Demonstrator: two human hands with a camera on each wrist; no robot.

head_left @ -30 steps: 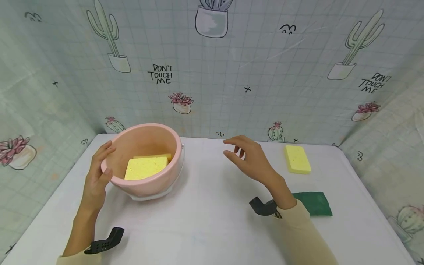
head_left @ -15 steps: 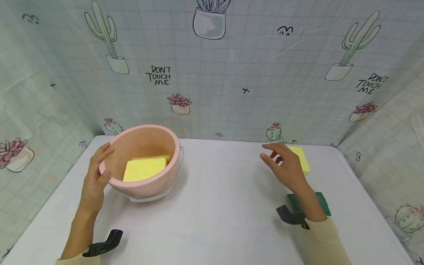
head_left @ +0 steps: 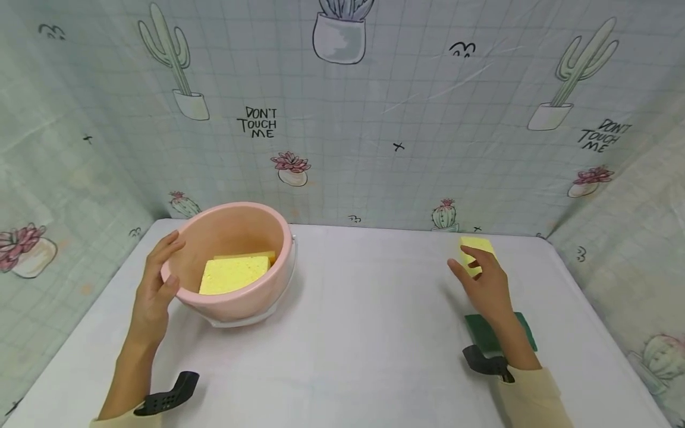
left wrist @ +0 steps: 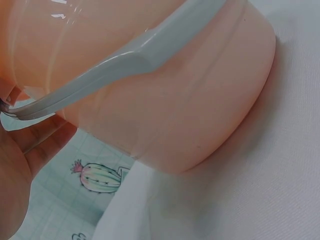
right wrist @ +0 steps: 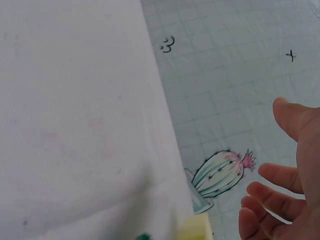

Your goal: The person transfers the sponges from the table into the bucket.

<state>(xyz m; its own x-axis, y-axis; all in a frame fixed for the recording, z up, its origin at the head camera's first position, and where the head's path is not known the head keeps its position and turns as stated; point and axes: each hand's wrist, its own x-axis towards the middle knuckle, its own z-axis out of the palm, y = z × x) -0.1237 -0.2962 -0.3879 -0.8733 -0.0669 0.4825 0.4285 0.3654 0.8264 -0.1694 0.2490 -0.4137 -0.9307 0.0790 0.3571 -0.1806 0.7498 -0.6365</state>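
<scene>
A pink bucket [head_left: 225, 304] with a pale grey handle [left wrist: 145, 52] stands on the left half of the table. My left hand [head_left: 152, 291] holds its left rim, thumb toward the front and fingers over the edge. Inside the bucket lies a bright yellow sponge [head_left: 235, 274], with a darker yellow one [head_left: 273, 255] behind it. My right hand [head_left: 487, 291] hovers with loosely bent fingers, nothing in them, over the right of the table. It partly covers a yellow sponge [head_left: 478, 242] in the head view; that sponge's edge [right wrist: 197, 227] shows low in the right wrist view.
A flat dark green pad or cloth [head_left: 481, 333] lies below my right forearm, partly hidden by it. Grey-green curtain [head_left: 342, 119] with printed cacti hangs behind the white table [head_left: 348, 297] and along both sides.
My right hand has moved right, from mid-table to the yellow sponge at the far right, and lower in the view. My left hand and the bucket have stayed in place.
</scene>
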